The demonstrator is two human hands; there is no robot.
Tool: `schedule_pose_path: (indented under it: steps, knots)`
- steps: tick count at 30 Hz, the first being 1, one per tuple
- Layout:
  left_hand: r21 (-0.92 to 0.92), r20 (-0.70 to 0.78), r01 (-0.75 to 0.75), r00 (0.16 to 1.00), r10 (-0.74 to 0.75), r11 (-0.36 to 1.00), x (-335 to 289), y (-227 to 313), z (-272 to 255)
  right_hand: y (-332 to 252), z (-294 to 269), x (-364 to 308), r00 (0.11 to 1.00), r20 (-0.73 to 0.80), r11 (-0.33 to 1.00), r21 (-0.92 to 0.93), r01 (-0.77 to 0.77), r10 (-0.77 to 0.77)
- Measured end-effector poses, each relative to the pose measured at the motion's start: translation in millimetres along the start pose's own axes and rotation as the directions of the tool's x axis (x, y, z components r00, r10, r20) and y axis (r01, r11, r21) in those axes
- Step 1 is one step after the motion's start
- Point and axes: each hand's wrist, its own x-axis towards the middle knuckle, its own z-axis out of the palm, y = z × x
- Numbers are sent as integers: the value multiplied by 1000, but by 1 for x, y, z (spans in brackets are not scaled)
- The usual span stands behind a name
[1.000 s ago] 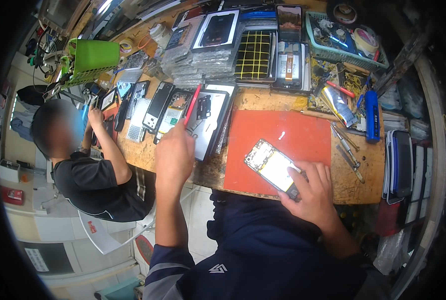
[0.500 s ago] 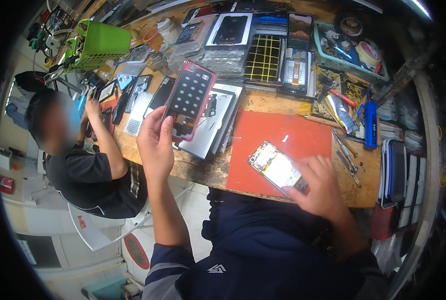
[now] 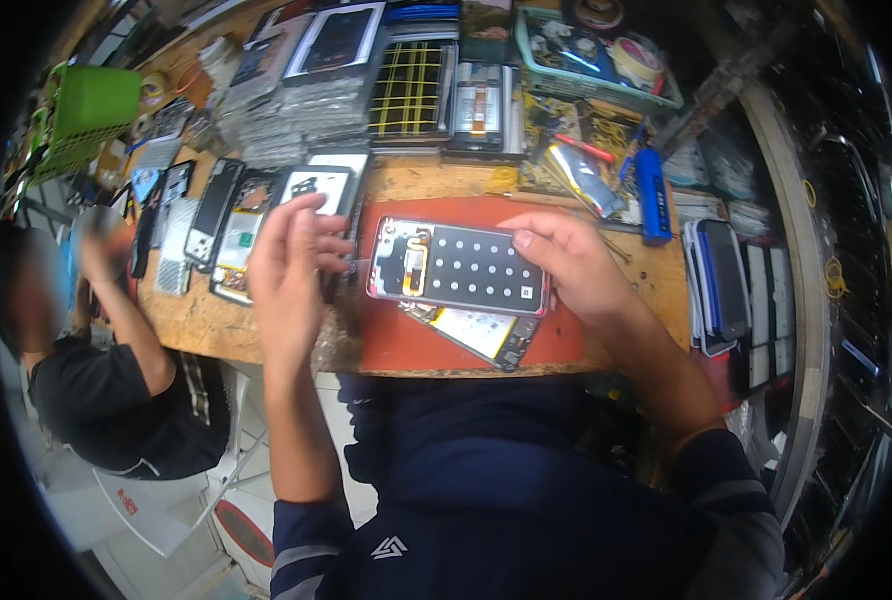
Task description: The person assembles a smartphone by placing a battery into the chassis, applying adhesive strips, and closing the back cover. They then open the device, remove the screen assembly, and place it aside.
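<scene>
My right hand (image 3: 578, 262) pinches the right end of a phone screen panel (image 3: 476, 266), its dotted black back facing up, with a reddish edge and a flex cable near its left end. Below the panel, partly covered by it, an opened phone body (image 3: 478, 333) with a pale battery lies tilted on the orange mat (image 3: 556, 345). My left hand (image 3: 291, 262) is raised to the left of the panel, apart from it, fingers spread and holding nothing. Beyond that hand lie opened phones, one showing a battery (image 3: 241, 243).
Stacks of wrapped screens (image 3: 306, 120) and a yellow-gridded pile (image 3: 406, 90) stand at the back. A blue cylinder (image 3: 651, 195) and a teal basket (image 3: 656, 92) of tape and tools are to the right. At the left sits a co-worker (image 3: 126, 400), near a green basket (image 3: 91, 110).
The screen panel has passed from my left hand to my right and come over the phone body, which my right hand has released. My left hand has opened. The view has shifted rightward.
</scene>
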Motion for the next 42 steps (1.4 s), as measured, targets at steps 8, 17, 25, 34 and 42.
schedule_pose_path:
  steps: [8,17,25,34,42]
  knots:
    - [249,72,-10,997,-8,968,-56,-14,9,30,-23,-3,986,-147,923,384,-12,74]
    - [665,477,-416,876,76,620,-84,-23,35,24,-17,20,920,-297,947,-269,178,-257]
    - [726,123,-372,898,423,578,-65,-13,-5,28,-18,-17,777,-343,664,-737,127,-528]
    - [911,19,-148,947,320,385,18,-15,-67,42,5,-56,827,-216,642,-737,210,-519]
    - [920,175,-233,964,203,315,20,-9,-68,58,11,-63,830,-143,610,-746,268,-539]
